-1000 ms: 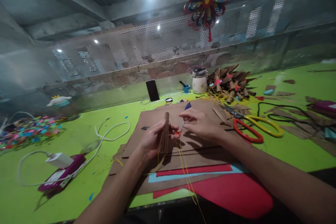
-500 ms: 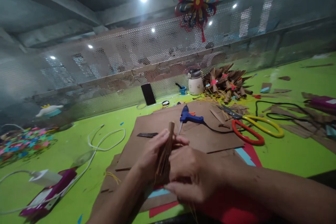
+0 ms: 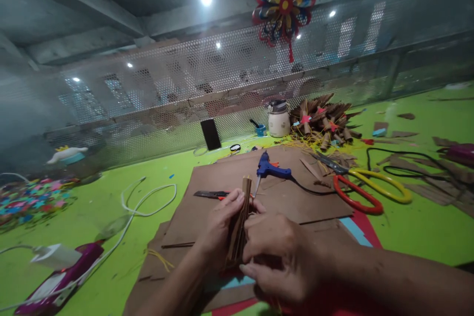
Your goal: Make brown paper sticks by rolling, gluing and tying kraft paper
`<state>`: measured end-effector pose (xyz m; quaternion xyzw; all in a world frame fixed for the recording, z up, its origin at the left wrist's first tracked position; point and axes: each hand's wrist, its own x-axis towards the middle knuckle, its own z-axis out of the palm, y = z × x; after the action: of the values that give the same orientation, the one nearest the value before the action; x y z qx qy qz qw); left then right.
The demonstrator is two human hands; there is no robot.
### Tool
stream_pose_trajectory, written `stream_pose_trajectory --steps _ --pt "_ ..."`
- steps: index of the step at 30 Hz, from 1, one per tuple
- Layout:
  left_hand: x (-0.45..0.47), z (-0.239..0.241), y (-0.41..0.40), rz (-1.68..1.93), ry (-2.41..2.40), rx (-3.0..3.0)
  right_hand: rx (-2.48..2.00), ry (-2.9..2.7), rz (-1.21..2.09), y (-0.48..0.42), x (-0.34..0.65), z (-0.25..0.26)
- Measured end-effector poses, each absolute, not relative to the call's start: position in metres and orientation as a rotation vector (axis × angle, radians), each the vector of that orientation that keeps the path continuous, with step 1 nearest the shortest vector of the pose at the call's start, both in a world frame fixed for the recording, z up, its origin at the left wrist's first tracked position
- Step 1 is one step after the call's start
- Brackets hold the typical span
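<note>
A narrow bundle of folded brown cardboard [image 3: 239,232], pleated like a closed fan, stands tilted between my hands. My left hand [image 3: 218,222] is closed on its left side, with fingertips near the top. Against the right side, my right hand [image 3: 277,252] has its fingers curled around the bundle, its thumb low by the wide end. The right fingertips are partly hidden. Just beyond the bundle's top, a blue glue gun [image 3: 272,168] rests on brown cardboard sheets [image 3: 207,175]. A utility knife [image 3: 211,194] lies to the left of the glue gun.
Scissors with red and yellow handles [image 3: 359,195] lie at right. Behind are a pile of finished brown bundles [image 3: 326,118], a white jar [image 3: 279,121] and a mesh screen [image 3: 166,103]. At left are a white cable [image 3: 128,222], a purple power strip [image 3: 62,281] and colourful paper stars [image 3: 35,200].
The view has shifted slightly, so the tabletop items sit a little differently. The bundle stays between both hands, and my right hand has turned a little around its lower part.
</note>
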<state>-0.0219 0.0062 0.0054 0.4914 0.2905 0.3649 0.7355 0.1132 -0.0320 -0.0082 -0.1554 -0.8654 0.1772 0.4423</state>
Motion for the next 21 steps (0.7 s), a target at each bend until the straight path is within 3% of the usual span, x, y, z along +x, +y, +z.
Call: stream_pose_trajectory --steps 21 --pt "-0.024 -0.001 0.008 0.827 0.548 1.068 -0.432 -2.089 0.553 -0.043 0.112 -0.005"
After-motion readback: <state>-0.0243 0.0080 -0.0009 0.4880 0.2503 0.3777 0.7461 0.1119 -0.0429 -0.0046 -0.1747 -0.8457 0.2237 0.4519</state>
